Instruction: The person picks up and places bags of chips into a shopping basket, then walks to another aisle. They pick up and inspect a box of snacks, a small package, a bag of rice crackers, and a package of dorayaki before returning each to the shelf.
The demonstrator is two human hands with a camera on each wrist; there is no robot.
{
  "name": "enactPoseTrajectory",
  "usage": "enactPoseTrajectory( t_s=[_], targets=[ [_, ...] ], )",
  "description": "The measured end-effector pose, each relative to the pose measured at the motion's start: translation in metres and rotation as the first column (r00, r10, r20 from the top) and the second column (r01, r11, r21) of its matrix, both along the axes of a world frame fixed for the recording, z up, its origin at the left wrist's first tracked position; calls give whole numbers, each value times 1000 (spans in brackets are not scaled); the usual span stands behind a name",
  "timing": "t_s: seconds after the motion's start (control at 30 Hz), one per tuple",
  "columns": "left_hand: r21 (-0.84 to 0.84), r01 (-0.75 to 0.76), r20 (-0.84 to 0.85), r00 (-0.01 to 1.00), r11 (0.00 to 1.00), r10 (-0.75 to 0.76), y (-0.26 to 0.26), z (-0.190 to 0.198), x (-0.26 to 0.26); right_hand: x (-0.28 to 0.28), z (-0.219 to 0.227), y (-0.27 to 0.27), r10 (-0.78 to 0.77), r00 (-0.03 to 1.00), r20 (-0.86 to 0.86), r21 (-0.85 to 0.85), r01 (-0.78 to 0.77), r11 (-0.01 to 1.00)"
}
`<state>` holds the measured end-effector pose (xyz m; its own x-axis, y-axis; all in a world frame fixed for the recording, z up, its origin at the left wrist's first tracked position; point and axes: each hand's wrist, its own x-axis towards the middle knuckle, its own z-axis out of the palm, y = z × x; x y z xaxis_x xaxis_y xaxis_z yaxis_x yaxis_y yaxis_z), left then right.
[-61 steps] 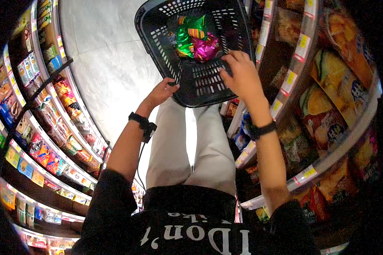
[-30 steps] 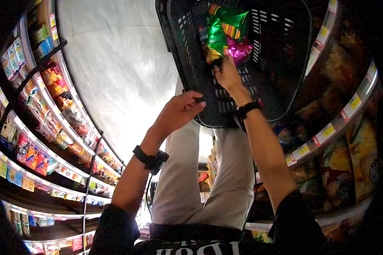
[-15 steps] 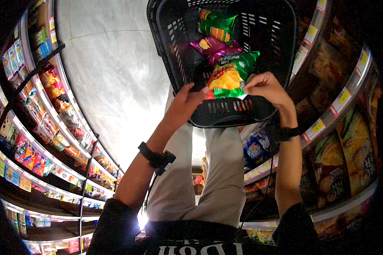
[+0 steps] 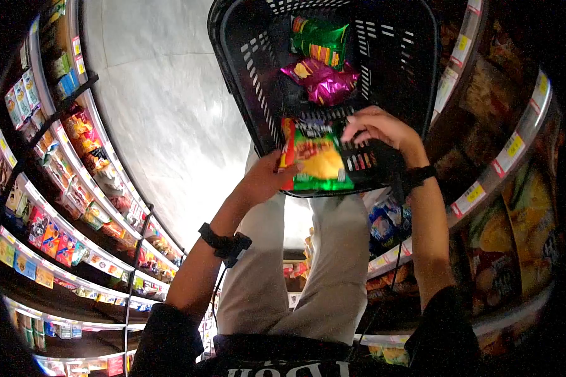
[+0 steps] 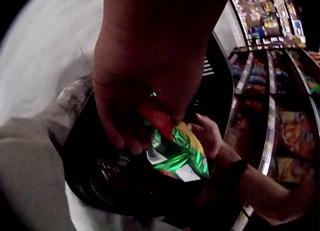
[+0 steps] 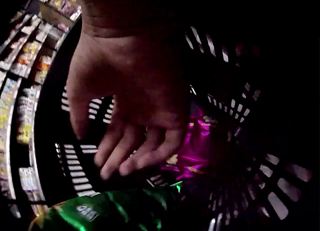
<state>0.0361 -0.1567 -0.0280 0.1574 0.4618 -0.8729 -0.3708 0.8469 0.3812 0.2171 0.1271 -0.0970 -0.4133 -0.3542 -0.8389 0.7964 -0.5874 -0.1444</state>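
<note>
In the head view, my left hand (image 4: 264, 180) grips the left edge of a red, green and yellow snack bag (image 4: 319, 160). The bag lies slanted over the near end of a black shopping basket (image 4: 396, 78). My right hand (image 4: 388, 131) hovers just right of the bag's upper end, fingers loosely bent and holding nothing. The right wrist view shows those fingers (image 6: 122, 146) spread inside the basket, above the green packaging. Farther in lie a shiny purple snack bag (image 4: 331, 83) and a green one with striped print (image 4: 319, 43).
Shelves of packaged snacks (image 4: 69, 245) line the left side. More shelves with price tags (image 4: 512, 147) curve close along the right of the basket. A pale tiled floor (image 4: 163, 107) shows between, and the person's light trousers (image 4: 264, 264) are right below the basket.
My right hand reached into the basket and drew the red-green-yellow bag out of the pile toward me. Both hands held it; now the right has let go and the left has pulled it nearer.
</note>
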Motion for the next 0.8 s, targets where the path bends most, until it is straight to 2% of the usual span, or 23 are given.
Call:
enactPoseTrajectory(
  t_s=[0.03, 0.07, 0.1, 0.13, 0.17, 0.2, 0.27, 0.3, 0.33, 0.37, 0.4, 0.43, 0.47, 0.53, 0.57, 0.6, 0.63, 0.67, 0.7, 0.73, 0.77, 0.8],
  targets=[
    [49, 61, -54, 997, 997, -59, -7, -3, 3, -4, -8, -3, 69, 997, 24, 142, -72, 987],
    [92, 126, -111, 987, 988, -116, -14, -5, 5, 4, -28, -8, 63, 998, 21, 142, -65, 988],
    [66, 205, -161, 968, 977, -192, -20, -9, 7, 14, -53, -17, 72, 991, -110, 371, -27, 928],
    [64, 215, -164, 966, 975, -202, -17, -4, 3, 25, -81, -27, 109, 967, -230, 575, 45, 817],
    [46, 253, -123, 961, 966, -246, -10, 4, -5, 33, -103, -36, 115, 989, -95, 641, -28, 767],
    [26, 293, -82, 954, 956, -290, -6, 6, -8, 29, -109, -41, 106, 990, -96, 641, -20, 767],
    [25, 320, -83, 945, 947, -317, -7, -1, -10, 22, -126, -52, 117, 992, 47, 772, -110, 627],
    [38, 341, -92, 937, 939, -336, -9, -3, -11, 20, -135, -55, 173, 981, 83, 851, -160, 500],
    [49, 361, -100, 930, 931, -355, -11, -4, -11, 20, -147, -58, 173, 982, 82, 849, -160, 503],
    [15, 420, -88, 905, 908, -417, -12, -7, -10, 18, -160, -60, 122, 990, 68, 842, -122, 526],
    [10, 420, -89, 904, 908, -417, -14, -8, -10, 17, -173, -60, 70, 996, 54, 833, -84, 547],
    [32, 359, -95, 930, 933, -355, -15, -5, -11, 17, -188, -57, -210, 977, -39, 616, 189, 764],
    [53, 298, -97, 952, 953, -292, -13, 0, -13, 13, -194, -59, -18, 999, -36, 778, 39, 627],
    [61, 327, -122, 940, 943, -318, -13, 2, -14, 0, -194, -57, -251, 967, -31, 662, 208, 720],
    [56, 338, -128, 936, 940, -329, -15, 0, -11, -12, -179, -54, -258, 966, -27, 661, 211, 720],
    [54, 348, -136, 931, 936, -338, -16, -2, -10, -28, -159, -49, -259, 964, 67, 633, 160, 757],
    [57, 352, -135, 930, 934, -342, -13, -2, -12, -31, -153, -46, -253, 954, 158, 600, 110, 792],
    [56, 423, -169, 897, 904, -409, -11, -2, -14, -25, -162, -49, -255, 954, 159, 602, 111, 791],
    [52, 489, -203, 859, 871, -470, -8, -2, -15, -21, -171, -54, -254, 964, 82, 657, 140, 741],
    [56, 487, -202, 860, 872, -468, -6, 1, -16, -22, -166, -55, -246, 969, 5, 706, 171, 687],
    [92, 522, -308, 825, 848, -474, -3, 4, -17, -22, -158, -62, -324, 941, -94, 764, 276, 583],
    [121, 561, -415, 778, 819, -472, -2, 8, -14, -14, -148, -62, -324, 941, -95, 767, 277, 579]
  ],
)
